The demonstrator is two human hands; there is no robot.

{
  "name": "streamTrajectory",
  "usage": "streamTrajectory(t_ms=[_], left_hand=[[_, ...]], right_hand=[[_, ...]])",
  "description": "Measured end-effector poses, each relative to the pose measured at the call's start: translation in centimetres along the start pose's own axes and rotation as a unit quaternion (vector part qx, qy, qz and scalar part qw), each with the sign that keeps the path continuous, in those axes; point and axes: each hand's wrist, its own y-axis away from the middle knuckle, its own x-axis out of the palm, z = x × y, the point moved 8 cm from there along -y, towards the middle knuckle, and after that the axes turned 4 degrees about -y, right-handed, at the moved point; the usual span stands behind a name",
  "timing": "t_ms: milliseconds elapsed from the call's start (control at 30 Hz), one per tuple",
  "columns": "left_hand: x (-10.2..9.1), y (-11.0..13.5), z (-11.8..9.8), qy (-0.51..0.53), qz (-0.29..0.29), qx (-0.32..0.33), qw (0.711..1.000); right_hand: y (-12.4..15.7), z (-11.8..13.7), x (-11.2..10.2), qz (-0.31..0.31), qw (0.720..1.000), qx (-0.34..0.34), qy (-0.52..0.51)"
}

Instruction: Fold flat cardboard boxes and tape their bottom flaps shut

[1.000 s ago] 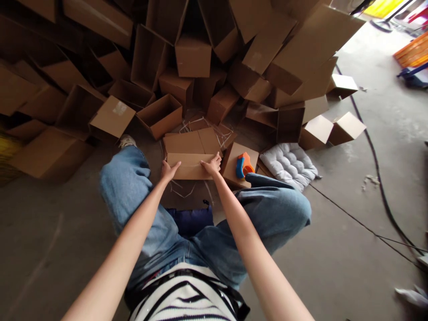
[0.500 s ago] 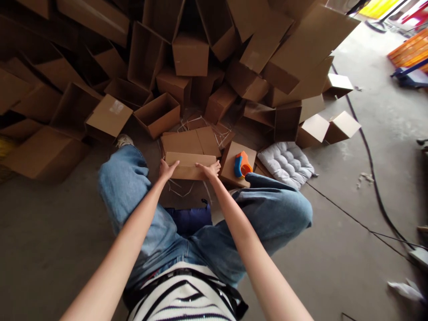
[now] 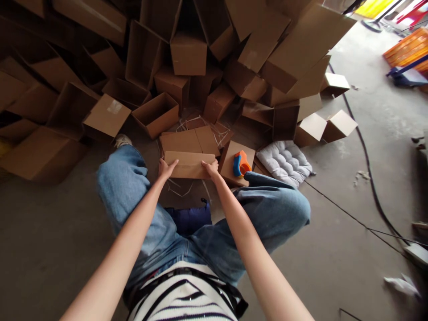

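Note:
A flat brown cardboard box (image 3: 189, 163) lies on the floor between my knees, on top of other flattened cardboard (image 3: 189, 140). My left hand (image 3: 165, 168) grips its near left corner, thumb on top. At the box's near right edge my right hand (image 3: 211, 168) pinches the flap with curled fingers. An orange and blue tape dispenser (image 3: 241, 163) rests on a small brown box (image 3: 234, 166) just right of my right hand.
A tall heap of empty cardboard boxes (image 3: 187, 58) fills the far side. A white quilted cushion (image 3: 284, 161) lies to the right. A black cable (image 3: 368, 160) runs across the concrete floor. I sit on a dark blue cushion (image 3: 189, 218). Orange crates (image 3: 406, 49) stand far right.
My right hand's fingers have drawn in from spread on the box's top to a pinch at its near right edge. The left hand has kept its grip. The view has drifted slightly.

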Motion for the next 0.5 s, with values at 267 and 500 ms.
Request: streamTrajectory(t_ms=[267,500], left_hand=[[-0.2,0.1,0.1,-0.011,-0.008,-0.01,1.0],[-0.1,-0.4,0.2,-0.013,-0.023,-0.002,1.0]], right_hand=[[-1.2,-0.3,-1.4,0.117,0.99,-0.018,-0.071],[-2.1,-0.8,-1.1,0.12,0.986,-0.073,-0.089]])
